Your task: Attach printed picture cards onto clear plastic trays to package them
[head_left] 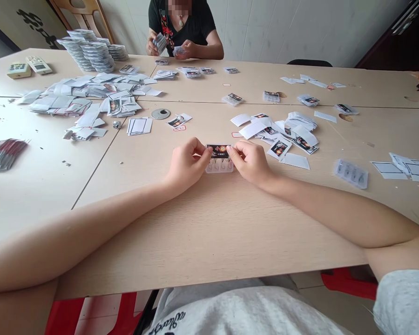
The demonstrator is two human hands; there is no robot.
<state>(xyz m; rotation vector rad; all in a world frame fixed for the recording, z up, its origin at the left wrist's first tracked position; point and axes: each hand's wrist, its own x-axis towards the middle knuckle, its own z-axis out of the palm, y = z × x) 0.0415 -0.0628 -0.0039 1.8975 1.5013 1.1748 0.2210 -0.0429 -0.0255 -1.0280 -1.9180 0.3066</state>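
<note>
A small clear plastic case (219, 166) lies in front of me at mid-table, with what look like fish hooks in its compartments. A black printed label (219, 151) covers its far half. My left hand (189, 163) pinches the label's left end between thumb and fingers. At the right end, my right hand (248, 162) pinches it the same way, both thumbs on top. Just beyond my right hand is a loose pile of white and black printed cards (282, 132). Another clear case (351, 174), without a black label, sits farther right.
Across the table a person (183, 32) holds clear cases in both hands. Stacks of cases (91, 51) and a wide heap of white cards (87, 93) fill the far left. Several labelled cases (232, 99) are scattered beyond my hands. White cards (405, 166) lie at the right.
</note>
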